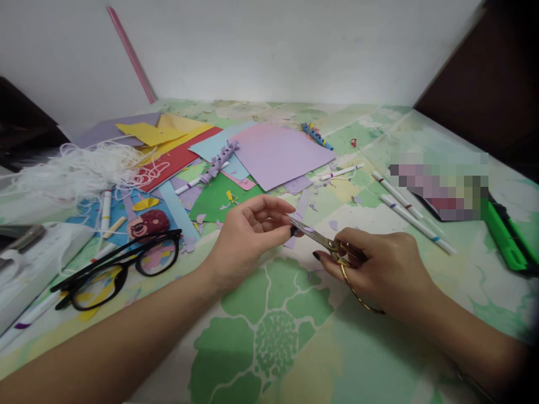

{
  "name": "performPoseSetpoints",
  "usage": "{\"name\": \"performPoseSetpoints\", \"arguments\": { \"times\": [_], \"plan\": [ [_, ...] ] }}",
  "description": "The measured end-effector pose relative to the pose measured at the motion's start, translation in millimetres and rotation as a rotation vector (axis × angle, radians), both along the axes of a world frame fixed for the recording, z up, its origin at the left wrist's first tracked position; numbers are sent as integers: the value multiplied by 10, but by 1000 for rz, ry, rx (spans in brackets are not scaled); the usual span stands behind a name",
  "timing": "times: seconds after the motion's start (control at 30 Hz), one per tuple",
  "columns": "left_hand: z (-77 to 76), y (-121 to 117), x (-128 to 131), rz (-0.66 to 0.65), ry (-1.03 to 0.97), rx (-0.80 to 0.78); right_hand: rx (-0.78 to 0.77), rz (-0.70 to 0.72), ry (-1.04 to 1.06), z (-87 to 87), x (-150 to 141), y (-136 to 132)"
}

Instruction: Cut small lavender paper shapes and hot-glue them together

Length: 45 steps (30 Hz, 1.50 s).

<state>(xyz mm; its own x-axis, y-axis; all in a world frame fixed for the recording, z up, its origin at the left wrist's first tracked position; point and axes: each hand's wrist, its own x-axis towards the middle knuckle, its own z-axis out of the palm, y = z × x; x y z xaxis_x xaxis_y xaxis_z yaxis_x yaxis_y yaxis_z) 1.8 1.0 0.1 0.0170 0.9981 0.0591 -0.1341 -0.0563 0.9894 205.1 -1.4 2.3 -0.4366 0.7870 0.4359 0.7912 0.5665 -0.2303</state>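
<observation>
My right hand (381, 269) grips gold-handled scissors (324, 242), fingers through the loops, blades pointing left. My left hand (252, 227) pinches a small lilac paper piece (290, 242) right at the blade tips, thumb and fingers closed on it. A lilac strip (301, 204) lies on the table just beyond the hands. Both hands hover over a tablecloth (269, 336) printed with green flowers.
Black glasses (122, 269) lie at the left. Coloured paper sheets (278, 151) and a white string tangle (71, 168) sit behind. Marker pens (415, 224) and a green tool (507, 235) lie at the right. Lilac scraps litter the table; a pink rod (130, 53) leans on the wall.
</observation>
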Motion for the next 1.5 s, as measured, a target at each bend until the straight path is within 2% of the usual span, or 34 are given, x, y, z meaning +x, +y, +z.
{"name": "performPoseSetpoints", "arguments": {
  "times": [0.33,1.07,1.17,1.27,1.37,1.5],
  "plan": [
    [-5,12,-19,-6,6,-7,76,9,-35,-23,15,17],
    [2,19,-15,-9,-41,-64,76,-9,-35,-21,28,33],
    [-1,22,-16,-21,-67,-78,31,-57,19,12,31,58],
    [-1,25,-18,-21,-97,-102,-20,-163,32,39,88,135],
    [-1,21,-15,-25,-133,-119,-94,-269,-81,28,182,236],
    [-16,13,-4,-37,-125,-108,-158,-307,-186,-4,259,319]
  ]
}}
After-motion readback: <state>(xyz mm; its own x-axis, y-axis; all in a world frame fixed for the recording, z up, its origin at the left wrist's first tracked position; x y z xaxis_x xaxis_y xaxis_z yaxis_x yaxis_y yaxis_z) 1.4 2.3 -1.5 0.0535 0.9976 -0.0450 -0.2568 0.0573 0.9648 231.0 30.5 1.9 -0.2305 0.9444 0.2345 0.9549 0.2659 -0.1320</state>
